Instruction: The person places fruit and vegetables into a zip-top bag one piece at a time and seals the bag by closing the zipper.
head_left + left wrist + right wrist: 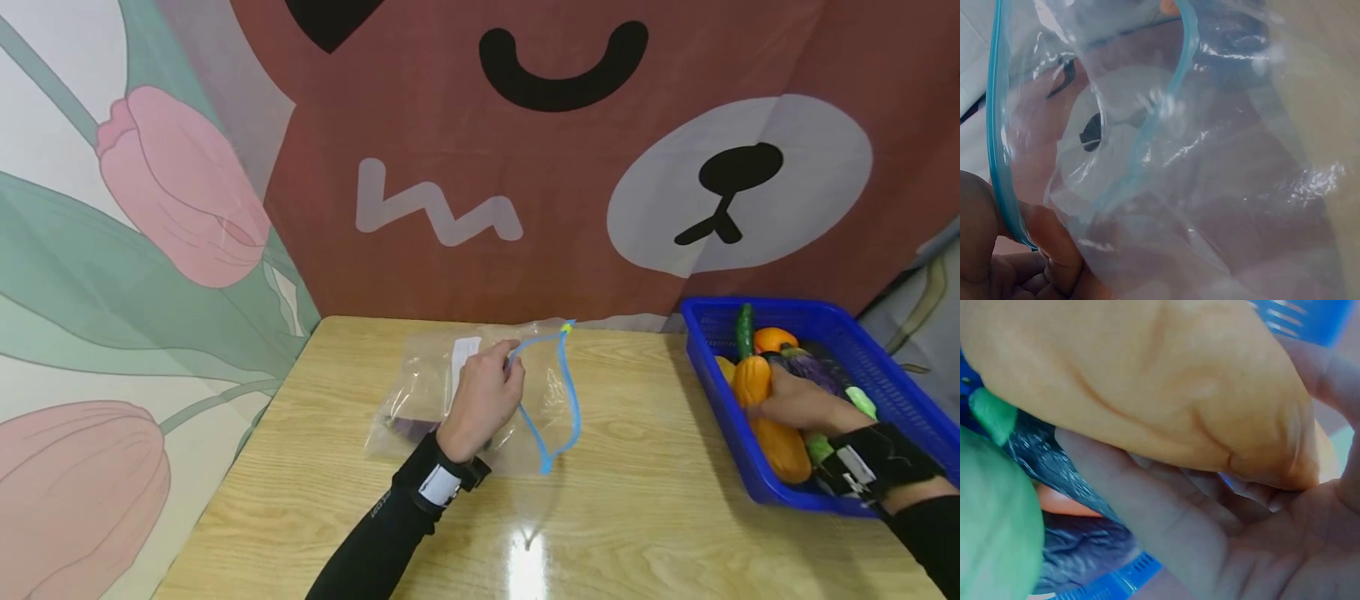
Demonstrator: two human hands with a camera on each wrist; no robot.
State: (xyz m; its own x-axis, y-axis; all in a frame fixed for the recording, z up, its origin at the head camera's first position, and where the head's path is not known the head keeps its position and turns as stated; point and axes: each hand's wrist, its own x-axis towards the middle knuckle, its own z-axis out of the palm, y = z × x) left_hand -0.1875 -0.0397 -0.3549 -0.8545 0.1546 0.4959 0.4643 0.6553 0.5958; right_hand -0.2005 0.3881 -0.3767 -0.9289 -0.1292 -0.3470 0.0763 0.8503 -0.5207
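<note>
A clear zip bag (435,375) with a blue zip edge (572,400) lies on the table, its mouth gaping to the right. My left hand (483,400) pinches the near side of that edge; thumb and fingers on the blue strip show in the left wrist view. Inside the bag lies a dark purple thing (411,427), partly hidden by my wrist. My right hand (802,400) reaches into the blue basket (720,429) and curls round an orange butternut squash (1166,387). The squash still lies among the other vegetables.
Several other vegetables fill the basket: a cucumber (744,332), an orange round one (775,339), a purple one (813,371) and green ones. The wooden table (630,533) ends at a printed cloth (450,275) behind. A white label (465,354) is on the bag.
</note>
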